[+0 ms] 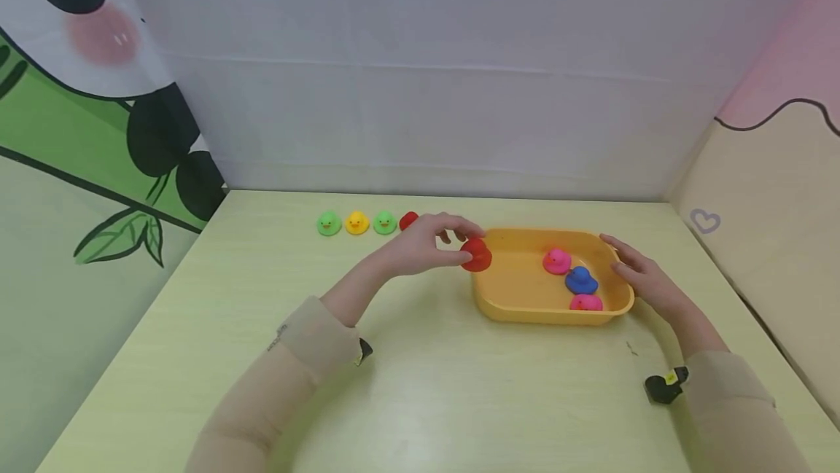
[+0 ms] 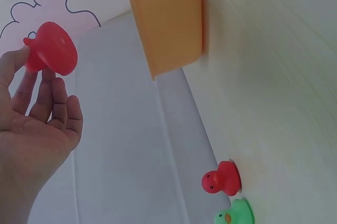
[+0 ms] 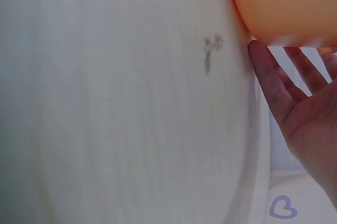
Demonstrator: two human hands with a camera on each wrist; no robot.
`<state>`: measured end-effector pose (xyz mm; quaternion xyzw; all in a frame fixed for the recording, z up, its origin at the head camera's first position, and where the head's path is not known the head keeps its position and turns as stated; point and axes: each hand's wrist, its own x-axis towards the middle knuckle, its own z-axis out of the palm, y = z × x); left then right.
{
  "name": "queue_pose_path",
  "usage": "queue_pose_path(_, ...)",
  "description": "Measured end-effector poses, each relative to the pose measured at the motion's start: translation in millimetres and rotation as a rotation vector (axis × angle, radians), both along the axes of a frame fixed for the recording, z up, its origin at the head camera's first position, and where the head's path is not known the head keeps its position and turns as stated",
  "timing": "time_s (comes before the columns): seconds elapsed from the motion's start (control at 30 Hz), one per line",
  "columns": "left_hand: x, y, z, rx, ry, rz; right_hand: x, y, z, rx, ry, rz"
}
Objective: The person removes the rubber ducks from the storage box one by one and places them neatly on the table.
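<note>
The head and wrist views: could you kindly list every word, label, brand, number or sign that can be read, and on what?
No readable words, brands or numbers.
Left sleeve: dark marks, too small to read.
Right wrist camera: yellow label, too small to read.
Right wall: heart outline, a drawing without lettering.
Tabletop: dark smudge, blurred, not legible.

And there's the left arm [image 1: 289, 378], slanting across the table [image 1: 472, 400] toward its far edge, the left hand [image 1: 429, 243] raised, thumb and fingertips set in a pinch, the remaining fingers loosely curved! Over by the right edge, the right arm [image 1: 731, 393] angles inward, its right hand [image 1: 642, 276] reaching forward, fingers extended and slightly parted.
</note>
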<state>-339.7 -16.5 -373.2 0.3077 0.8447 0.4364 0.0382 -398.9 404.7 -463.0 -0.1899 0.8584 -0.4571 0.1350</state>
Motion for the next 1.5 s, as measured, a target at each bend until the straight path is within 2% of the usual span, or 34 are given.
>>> queue_pose_path(0.27,6.8,-14.7,-5.0,0.001,0.034,-0.008,1.5,-0.2,-1.7,-0.004,0.004,-0.001)
queue_pose_path(0.43,5.4,-26.6,-8.8,0.018,0.071,-0.020,1.1,-0.4,-2.5,-0.021,0.008,0.006)
queue_pose_path(0.7,1.2,-49.7,-13.6,0.028,0.045,0.041,1.4,-2.0,-3.9,-0.031,0.016,0.015)
queue_pose_path(1.0,-10.5,-71.8,-30.5,0.004,0.044,0.128,0.3,-2.5,-2.4,-0.024,0.023,0.013)
queue_pose_path(1.27,-15.8,-87.9,-48.3,-0.032,0.027,0.163,11.7,-4.5,-4.6,-0.028,0.025,0.004)
queue_pose_path(1.5,-22.2,-98.6,-60.7,-0.080,-0.022,0.189,21.7,-7.5,-5.0,-0.041,0.028,-0.003)
